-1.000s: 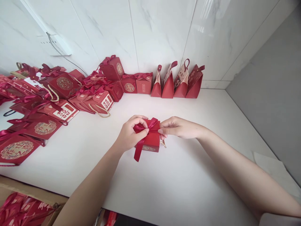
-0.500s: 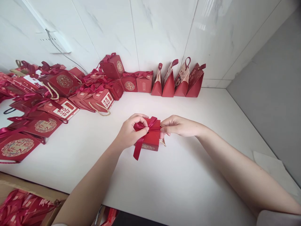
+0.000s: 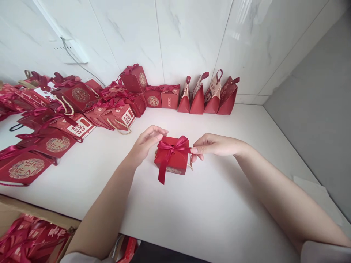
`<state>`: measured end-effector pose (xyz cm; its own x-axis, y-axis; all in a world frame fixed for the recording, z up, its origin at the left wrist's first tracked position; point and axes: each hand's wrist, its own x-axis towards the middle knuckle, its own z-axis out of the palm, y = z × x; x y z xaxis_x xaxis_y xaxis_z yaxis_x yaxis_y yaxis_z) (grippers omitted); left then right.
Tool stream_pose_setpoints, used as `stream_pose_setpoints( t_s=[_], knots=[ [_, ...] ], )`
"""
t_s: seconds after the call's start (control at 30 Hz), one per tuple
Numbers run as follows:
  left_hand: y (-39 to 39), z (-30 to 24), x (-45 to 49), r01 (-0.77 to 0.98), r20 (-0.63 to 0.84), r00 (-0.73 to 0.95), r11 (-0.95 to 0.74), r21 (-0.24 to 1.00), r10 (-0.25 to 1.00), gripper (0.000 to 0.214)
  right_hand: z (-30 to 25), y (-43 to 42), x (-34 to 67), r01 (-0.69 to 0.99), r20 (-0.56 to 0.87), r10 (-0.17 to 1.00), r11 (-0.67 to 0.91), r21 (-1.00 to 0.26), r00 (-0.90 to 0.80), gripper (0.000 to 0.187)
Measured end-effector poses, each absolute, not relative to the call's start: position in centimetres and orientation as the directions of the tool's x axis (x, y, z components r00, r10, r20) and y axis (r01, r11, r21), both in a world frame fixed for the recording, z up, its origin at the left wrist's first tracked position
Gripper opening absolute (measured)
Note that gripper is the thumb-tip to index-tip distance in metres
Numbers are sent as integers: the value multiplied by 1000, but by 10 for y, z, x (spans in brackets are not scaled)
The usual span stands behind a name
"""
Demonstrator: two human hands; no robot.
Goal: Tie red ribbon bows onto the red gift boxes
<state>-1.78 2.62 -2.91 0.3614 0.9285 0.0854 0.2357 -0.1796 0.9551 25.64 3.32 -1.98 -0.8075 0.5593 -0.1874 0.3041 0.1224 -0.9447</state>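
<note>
A small red gift box (image 3: 175, 160) stands on the white table (image 3: 208, 212) in front of me, with a dark red ribbon bow (image 3: 172, 147) tied on top and one tail hanging down its front. My left hand (image 3: 145, 143) hovers at the box's left, fingers loosely spread, holding nothing. My right hand (image 3: 212, 145) is at the box's right edge, thumb and forefinger pinched on the end of the bow's right loop. A gold cord (image 3: 189, 166) peeks out at the box's right side.
Several red gift boxes and bags with ribbons (image 3: 68, 109) crowd the left and back of the table. A row of tall red pouches (image 3: 208, 95) leans on the tiled wall. A cardboard carton (image 3: 33, 237) with more red boxes sits at lower left. A grey wall (image 3: 318, 102) bounds the right.
My left hand has let go of the ribbon and opened, lifting away to the left. The bow now sits tied on the box. My right hand still pinches the ribbon.
</note>
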Motion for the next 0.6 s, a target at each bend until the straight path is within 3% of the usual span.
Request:
stream_pose_setpoints(
  t_s=[0.1, 0.17, 0.3, 0.4, 0.6],
  knots=[
    [31, -27, -30, 321, 155, 312, -258, 911, 937, 29, -15, 33, 260, 357, -224, 596, 113, -927, -771, 48],
    [31, -25, -36, 387, 154, 339, -287, 876, 928, 32, -17, 33, 260, 362, -199, 682, 104, -926, -704, 52],
    [27, -22, -36, 439, 75, 421, -275, 856, 904, 28, -29, 34, 248, 239, -15, 872, 117, -964, -489, 46],
    [24, -21, -30, 395, 26, 455, -228, 890, 890, 25, -36, 32, 236, 120, 45, 876, 116, -986, -480, 38],
    [21, -22, -21, 328, 18, 457, -187, 926, 889, 30, -32, 26, 233, -20, 19, 809, 10, -1000, -588, 34]
  ],
)
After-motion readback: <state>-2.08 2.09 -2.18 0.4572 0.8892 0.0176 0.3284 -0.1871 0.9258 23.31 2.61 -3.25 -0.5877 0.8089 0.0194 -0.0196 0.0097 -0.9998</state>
